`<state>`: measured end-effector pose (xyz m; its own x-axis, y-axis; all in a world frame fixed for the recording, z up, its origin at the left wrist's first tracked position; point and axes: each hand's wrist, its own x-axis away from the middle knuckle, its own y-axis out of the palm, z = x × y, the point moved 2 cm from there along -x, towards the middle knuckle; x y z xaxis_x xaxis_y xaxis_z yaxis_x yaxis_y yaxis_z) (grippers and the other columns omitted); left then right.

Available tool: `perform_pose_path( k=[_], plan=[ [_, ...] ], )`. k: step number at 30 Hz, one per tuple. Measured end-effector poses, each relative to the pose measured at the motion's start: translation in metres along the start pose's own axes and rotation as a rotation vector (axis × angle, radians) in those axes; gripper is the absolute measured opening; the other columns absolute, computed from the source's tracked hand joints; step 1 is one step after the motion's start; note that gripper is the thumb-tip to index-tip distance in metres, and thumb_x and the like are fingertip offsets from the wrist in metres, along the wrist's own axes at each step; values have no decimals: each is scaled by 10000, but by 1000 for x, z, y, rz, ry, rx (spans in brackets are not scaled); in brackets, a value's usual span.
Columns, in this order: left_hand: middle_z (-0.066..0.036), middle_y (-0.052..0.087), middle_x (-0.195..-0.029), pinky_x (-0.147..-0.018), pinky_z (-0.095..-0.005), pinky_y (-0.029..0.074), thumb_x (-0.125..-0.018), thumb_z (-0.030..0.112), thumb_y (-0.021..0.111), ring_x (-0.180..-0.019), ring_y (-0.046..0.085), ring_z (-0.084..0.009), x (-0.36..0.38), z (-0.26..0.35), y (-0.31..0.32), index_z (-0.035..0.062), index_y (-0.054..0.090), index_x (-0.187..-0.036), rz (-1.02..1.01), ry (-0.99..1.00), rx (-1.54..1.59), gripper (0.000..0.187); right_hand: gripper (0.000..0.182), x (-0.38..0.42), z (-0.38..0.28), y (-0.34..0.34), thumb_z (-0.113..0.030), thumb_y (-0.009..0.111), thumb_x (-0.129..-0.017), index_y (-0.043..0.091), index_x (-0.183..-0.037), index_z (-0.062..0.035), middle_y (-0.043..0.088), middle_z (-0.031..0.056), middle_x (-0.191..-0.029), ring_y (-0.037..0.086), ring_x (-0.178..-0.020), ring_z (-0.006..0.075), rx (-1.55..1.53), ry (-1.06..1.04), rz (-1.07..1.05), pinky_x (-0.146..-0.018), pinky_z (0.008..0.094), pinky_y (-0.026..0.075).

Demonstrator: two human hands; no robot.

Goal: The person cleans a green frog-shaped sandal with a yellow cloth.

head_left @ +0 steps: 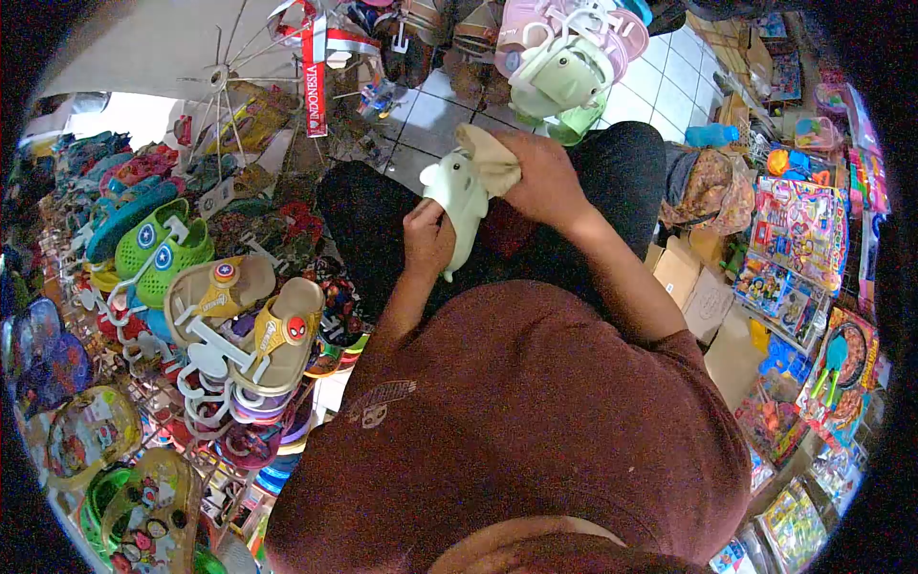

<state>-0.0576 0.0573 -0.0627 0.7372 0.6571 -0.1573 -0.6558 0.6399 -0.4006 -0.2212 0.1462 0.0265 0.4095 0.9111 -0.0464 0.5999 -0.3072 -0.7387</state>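
My left hand [427,237] is closed around a pale green animal-shaped slipper [467,206] with a dark eye on its side. It is held upright over my lap. In my right hand [547,182] is a bunched beige cloth [491,156], which touches or nearly touches the upper part of the slipper. The fingers of that hand are partly hidden behind the cloth. Beyond my knees, a similar pale green slipper [566,78] lies with pink slippers [626,38] on white hangers.
On my left are piled children's sandals, with tan sandals [287,335] and green clogs [164,253] on hangers. Packaged toys [798,230] line my right, beside cardboard boxes [703,297]. White floor tiles [674,72] show ahead. A red ribbon [315,86] hangs at upper left.
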Motion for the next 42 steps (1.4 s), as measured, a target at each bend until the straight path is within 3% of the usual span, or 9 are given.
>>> perform_pose_path(
  k=[9,14,19,22,26,28,29,39,42],
  plan=[
    [-121,658,-826,-690,-351,525,-695,73,660,-775,663,-271,14,-43,7,7,641,-866,-138,-29,24,184,341,35,-21,46,-192,558,-783,603,-1111,-108,642,138,-954,632,-807,344,265,-345,-43,-686,465,514],
    [-92,658,-825,-685,-289,505,-764,12,603,-759,647,-167,8,-45,4,4,667,-932,76,-312,389,180,308,39,-38,38,-339,582,-791,611,-1051,-175,640,144,-797,637,-765,354,-191,-275,-319,-659,467,504],
    [-98,676,-904,-726,-338,529,-882,104,509,-775,662,-241,2,5,-17,-6,654,-982,16,137,-35,208,360,1,-31,0,-302,604,-771,593,-1102,-162,638,122,-853,632,-762,347,104,-150,170,-663,470,506],
    [-120,667,-846,-697,-330,526,-789,-55,495,-768,661,-226,7,-3,-18,-7,658,-917,-46,273,-98,213,506,3,-32,15,-243,692,-700,597,-1188,-152,623,104,-959,610,-898,326,240,-181,31,-760,426,493],
    [-111,660,-901,-718,-315,528,-841,-19,456,-776,656,-219,4,-33,-15,-26,641,-955,-37,-841,1428,217,593,28,-43,44,-237,727,-666,555,-1231,-177,617,108,-998,616,-910,313,80,-351,-114,-766,422,498],
    [-110,652,-876,-710,-307,521,-850,60,508,-780,648,-208,-2,-48,-34,-32,647,-936,-109,-207,84,187,609,38,-51,50,-238,738,-661,542,-1231,-154,623,104,-1011,614,-940,318,3,-238,-232,-790,425,498],
    [-109,653,-868,-707,-306,519,-845,87,524,-784,647,-202,-2,-47,-37,-32,648,-925,-142,-21,-123,190,589,38,-48,54,-237,740,-662,555,-1213,-146,626,106,-1012,613,-951,321,-60,-187,-241,-794,423,500],
    [-180,581,-778,-638,-394,493,-734,-49,557,-712,602,-356,4,-6,-24,-10,602,-798,-126,142,-273,87,432,7,3,23,-150,659,-734,588,-1147,-47,648,199,-951,622,-908,360,-166,132,289,-821,405,480],
    [-165,529,-687,-551,-392,452,-698,-40,586,-608,547,-337,4,2,-13,11,540,-682,9,312,-239,71,471,11,-15,27,-150,668,-728,594,-1193,-146,552,164,-1191,517,-1099,346,-4,23,75,-931,427,396]
  ],
)
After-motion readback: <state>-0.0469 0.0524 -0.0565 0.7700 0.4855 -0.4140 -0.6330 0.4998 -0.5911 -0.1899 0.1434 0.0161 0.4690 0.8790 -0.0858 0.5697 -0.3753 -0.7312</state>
